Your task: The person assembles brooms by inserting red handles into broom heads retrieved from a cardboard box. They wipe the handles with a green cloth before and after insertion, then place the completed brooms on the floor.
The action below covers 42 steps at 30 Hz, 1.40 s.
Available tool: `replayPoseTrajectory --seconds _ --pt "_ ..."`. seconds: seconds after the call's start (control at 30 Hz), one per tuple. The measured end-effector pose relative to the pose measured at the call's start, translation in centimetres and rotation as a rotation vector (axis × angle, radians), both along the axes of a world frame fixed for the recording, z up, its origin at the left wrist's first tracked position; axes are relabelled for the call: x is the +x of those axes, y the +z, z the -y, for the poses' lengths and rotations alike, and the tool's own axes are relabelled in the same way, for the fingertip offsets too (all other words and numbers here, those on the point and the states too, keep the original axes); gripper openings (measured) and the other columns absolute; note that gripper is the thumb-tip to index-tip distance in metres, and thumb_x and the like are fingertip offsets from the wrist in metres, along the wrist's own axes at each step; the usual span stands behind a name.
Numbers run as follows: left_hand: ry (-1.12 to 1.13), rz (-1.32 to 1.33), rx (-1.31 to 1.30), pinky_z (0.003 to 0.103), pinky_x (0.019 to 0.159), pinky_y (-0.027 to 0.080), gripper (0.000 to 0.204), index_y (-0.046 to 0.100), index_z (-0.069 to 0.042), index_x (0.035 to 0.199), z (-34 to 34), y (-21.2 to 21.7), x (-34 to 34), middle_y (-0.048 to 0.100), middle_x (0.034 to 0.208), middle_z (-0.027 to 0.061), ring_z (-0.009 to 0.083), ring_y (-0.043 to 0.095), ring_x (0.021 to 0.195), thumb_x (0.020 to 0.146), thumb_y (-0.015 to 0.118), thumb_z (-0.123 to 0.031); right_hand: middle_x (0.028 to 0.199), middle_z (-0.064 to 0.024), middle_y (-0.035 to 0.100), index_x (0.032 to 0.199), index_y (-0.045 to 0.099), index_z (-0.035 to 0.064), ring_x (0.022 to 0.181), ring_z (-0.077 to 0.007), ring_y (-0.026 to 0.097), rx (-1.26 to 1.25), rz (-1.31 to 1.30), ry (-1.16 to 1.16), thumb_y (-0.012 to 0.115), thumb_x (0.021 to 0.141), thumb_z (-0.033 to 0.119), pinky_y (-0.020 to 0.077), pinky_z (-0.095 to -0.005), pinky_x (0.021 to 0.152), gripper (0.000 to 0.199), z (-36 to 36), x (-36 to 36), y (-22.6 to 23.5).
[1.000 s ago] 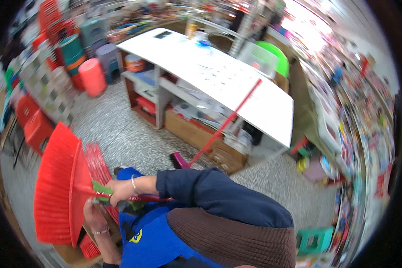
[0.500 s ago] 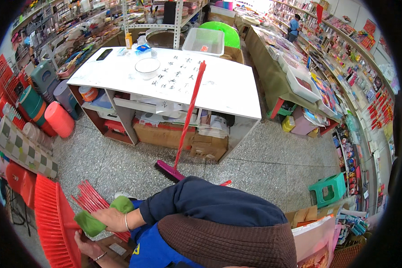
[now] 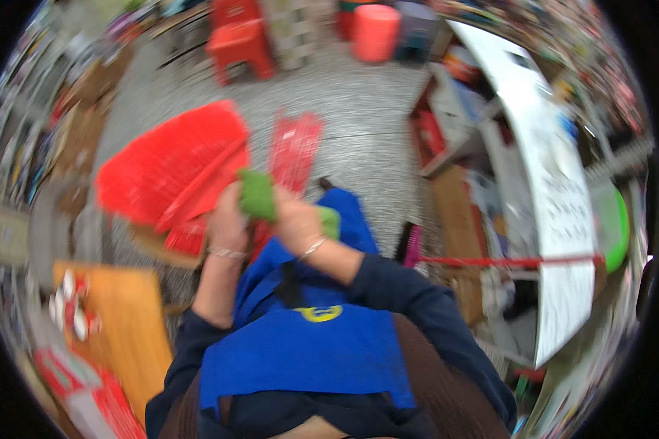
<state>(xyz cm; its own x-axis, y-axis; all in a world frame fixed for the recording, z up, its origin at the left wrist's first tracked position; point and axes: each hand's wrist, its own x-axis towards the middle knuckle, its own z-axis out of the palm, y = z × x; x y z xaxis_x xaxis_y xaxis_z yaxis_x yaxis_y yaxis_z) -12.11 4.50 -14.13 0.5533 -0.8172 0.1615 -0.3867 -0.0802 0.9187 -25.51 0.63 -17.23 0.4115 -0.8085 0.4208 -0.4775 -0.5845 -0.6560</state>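
The picture is blurred by motion. My left hand [image 3: 227, 222] grips the green collar [image 3: 256, 194] of a wide red fan-shaped broom head [image 3: 170, 167], held up in front of my blue apron. My right hand [image 3: 297, 219] is closed just to the right of it, with a second green collar [image 3: 330, 221] showing beside its fingers. A narrower red broom head [image 3: 297, 145] rises above the right hand. The two hands are nearly touching. The blur hides how the fingers sit on the collars.
A white table [image 3: 556, 212] stands to my right, with shelves and cardboard boxes [image 3: 454, 219] under it. A red-handled broom [image 3: 505, 261] with a pink head leans on the table. A red stool [image 3: 238, 36] and a red bucket [image 3: 377, 29] stand farther off. A wooden surface [image 3: 117, 322] lies at lower left.
My view has swung round, so the white table went from the top to the right side. Both hands came together in front of me and lifted the red broom heads.
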Motion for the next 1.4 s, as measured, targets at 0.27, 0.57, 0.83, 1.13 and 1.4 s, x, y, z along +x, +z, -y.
replayPoseTrajectory --seconds 0.27,0.57,0.83,1.13,1.4 --pt "0.203 -0.530 -0.266 0.027 0.073 0.048 0.013 0.064 0.003 0.086 0.2 1.5 -2.5 0.065 0.087 0.0065 0.0146 0.061 0.078 0.074 0.063 -0.002 0.072 -0.0179 0.061 0.096 0.050 0.0077 0.070 -0.0370 0.060 0.210 -0.155 0.146 0.066 0.071 0.014 0.0473 -0.0452 0.059 0.030 0.5 -0.7 0.5" --pt "0.168 -0.406 -0.358 0.027 0.069 0.046 0.013 0.060 0.000 0.088 -0.7 1.1 -3.0 0.062 0.085 0.0043 0.0141 0.058 0.076 0.075 0.060 -0.001 0.077 -0.0187 0.062 0.095 0.056 0.0090 0.077 -0.0377 0.060 0.351 -0.120 0.272 0.064 0.073 0.018 0.0478 -0.0453 0.066 0.025 0.6 -1.4 0.6" --pt "0.112 -0.400 -0.325 0.027 0.069 0.046 0.010 0.061 -0.001 0.087 -3.6 0.7 -4.2 0.061 0.084 0.0026 0.0122 0.057 0.076 0.077 0.059 -0.001 0.077 -0.0168 0.063 0.090 0.060 0.0052 0.075 -0.0304 0.062 0.615 0.015 0.542 0.061 0.068 0.007 0.0487 -0.0380 0.067 0.022 0.5 -2.3 -0.2" --pt "-0.234 -0.722 -0.179 0.027 0.071 0.046 0.015 0.060 -0.001 0.092 -6.5 -1.5 -2.1 0.061 0.087 0.0035 0.0130 0.057 0.079 0.081 0.055 -0.009 0.080 -0.0036 0.062 0.091 0.060 0.0003 0.075 -0.0134 0.058 1.061 0.056 0.744 0.064 0.064 0.001 0.0476 -0.0286 0.068 0.028 0.9 -3.8 1.4" --pt "-0.362 -0.861 -0.394 0.040 0.098 0.037 0.041 0.048 0.006 0.119 -5.9 -1.0 -2.2 0.055 0.119 0.0155 0.0269 0.052 0.112 0.085 0.049 -0.015 0.101 -0.0025 0.057 0.121 0.049 0.0032 0.088 -0.0134 0.054 1.384 0.270 0.960 0.066 0.073 0.010 0.0446 -0.0269 0.079 0.051 1.2 -4.9 1.6"
